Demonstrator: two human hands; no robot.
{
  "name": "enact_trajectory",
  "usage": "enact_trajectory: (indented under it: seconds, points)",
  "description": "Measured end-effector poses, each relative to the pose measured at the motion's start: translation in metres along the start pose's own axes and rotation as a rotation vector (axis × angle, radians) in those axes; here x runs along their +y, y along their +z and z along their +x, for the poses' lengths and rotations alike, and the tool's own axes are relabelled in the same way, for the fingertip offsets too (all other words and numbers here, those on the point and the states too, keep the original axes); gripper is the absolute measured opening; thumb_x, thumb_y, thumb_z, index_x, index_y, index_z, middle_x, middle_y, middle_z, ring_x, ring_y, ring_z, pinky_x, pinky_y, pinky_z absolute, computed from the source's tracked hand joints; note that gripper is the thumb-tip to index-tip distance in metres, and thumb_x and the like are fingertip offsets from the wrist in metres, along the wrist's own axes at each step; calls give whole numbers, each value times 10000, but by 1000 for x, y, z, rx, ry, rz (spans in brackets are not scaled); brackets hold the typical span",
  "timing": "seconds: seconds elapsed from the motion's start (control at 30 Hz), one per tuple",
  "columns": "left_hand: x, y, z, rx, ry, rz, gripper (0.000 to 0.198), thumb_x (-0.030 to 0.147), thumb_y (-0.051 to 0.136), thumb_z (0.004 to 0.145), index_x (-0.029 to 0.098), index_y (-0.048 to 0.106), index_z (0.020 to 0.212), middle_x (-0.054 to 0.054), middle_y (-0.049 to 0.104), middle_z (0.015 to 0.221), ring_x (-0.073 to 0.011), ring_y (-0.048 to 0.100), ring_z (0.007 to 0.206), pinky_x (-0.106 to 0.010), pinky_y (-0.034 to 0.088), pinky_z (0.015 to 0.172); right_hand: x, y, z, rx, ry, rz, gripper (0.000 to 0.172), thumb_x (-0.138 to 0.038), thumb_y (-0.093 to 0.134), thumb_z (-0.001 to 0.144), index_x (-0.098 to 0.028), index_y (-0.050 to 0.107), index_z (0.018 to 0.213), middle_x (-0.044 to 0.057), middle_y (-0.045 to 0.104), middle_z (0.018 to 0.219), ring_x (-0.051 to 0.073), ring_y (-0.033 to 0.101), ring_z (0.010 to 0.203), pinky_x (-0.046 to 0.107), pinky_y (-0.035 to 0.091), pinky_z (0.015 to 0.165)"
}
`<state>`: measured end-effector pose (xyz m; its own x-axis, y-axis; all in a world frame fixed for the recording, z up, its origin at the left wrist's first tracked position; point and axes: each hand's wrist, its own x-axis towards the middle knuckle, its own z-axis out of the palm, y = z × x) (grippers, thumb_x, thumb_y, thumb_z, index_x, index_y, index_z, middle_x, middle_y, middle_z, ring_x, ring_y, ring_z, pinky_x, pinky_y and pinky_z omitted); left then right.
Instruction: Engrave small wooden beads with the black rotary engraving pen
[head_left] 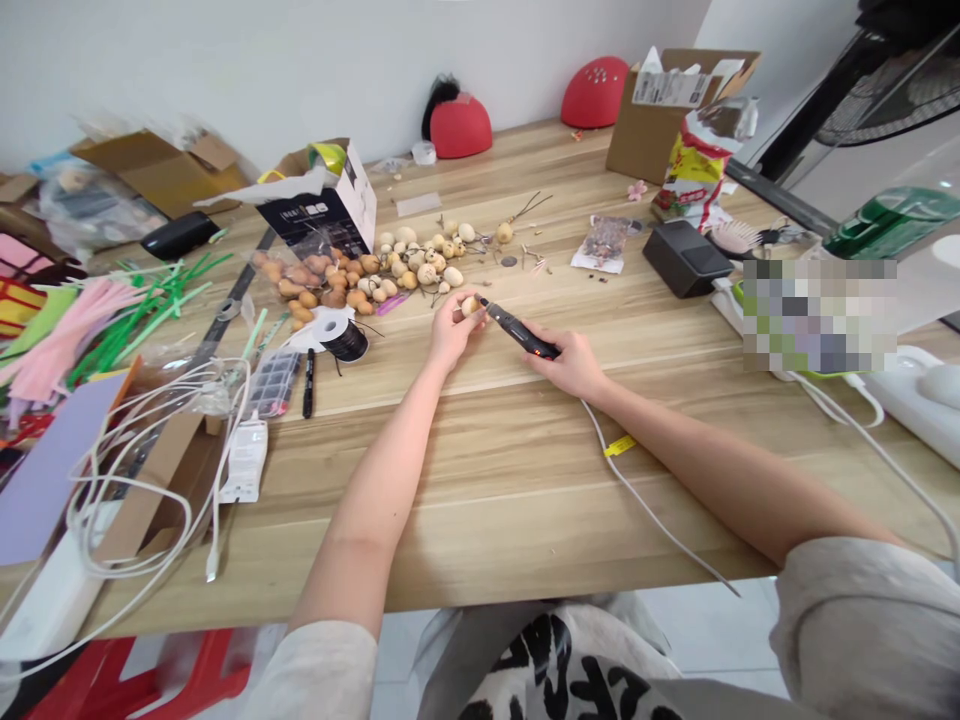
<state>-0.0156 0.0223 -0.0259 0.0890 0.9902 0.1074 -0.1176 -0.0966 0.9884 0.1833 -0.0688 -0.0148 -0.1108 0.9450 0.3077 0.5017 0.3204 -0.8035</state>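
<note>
Between the fingertips of my left hand (451, 330) is a small pale gourd (470, 306), partly covered by those fingers. My right hand (568, 363) wraps around a black rotary tool (517, 330) with red lights on its body. The tool's tip is at the gourd's right side; whether it touches cannot be made out. A white cable (615, 470) with a yellow tag runs from the tool over the table's front edge. Just beyond my left hand lies a pile of pale small gourds (420, 262), with browner ones (315, 280) to its left.
A black wire spool (345, 338) and a black marker (308, 384) lie left of my left arm. Coiled white cables (150, 480) and coloured pipe cleaners (60, 345) cover the left side. A black box (685, 258) and a bead bag (602, 243) sit at the right.
</note>
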Motion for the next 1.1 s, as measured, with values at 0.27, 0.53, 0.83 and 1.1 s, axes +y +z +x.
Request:
enact_trajectory:
  seconds: [0.27,0.53,0.83,1.1]
  points:
    - [-3,-1,2,-2,21,33,404,344,823,708,196,621,1025,-13,710,837,-120,675,738,-241,564,712,0,1,-1,-36,-14,-26,535,-193,654,744,-157,716,1275,33,759,1177,295,727,1062,322,556,931]
    - [-2,-1,1,-11,39,-3,426,373,833,700,208,612,1026,-6,690,876,-126,693,744,-242,583,699,6,1,1,-8,-16,45,531,-202,667,743,-186,716,1272,9,708,1273,313,647,1227,370,505,1054]
    - [-7,-3,4,-15,59,46,422,395,804,735,213,627,1071,-21,687,917,-130,688,759,-265,599,712,5,1,-1,-6,-25,23,523,-225,673,754,-175,715,1273,34,711,1271,308,674,1184,346,535,999]
    - [-9,-3,4,-28,78,76,431,420,797,740,202,638,1076,-34,693,908,-148,698,777,-284,604,728,3,1,-1,1,-17,23,529,-233,673,752,-183,712,1277,20,690,1302,303,665,1200,355,508,1035]
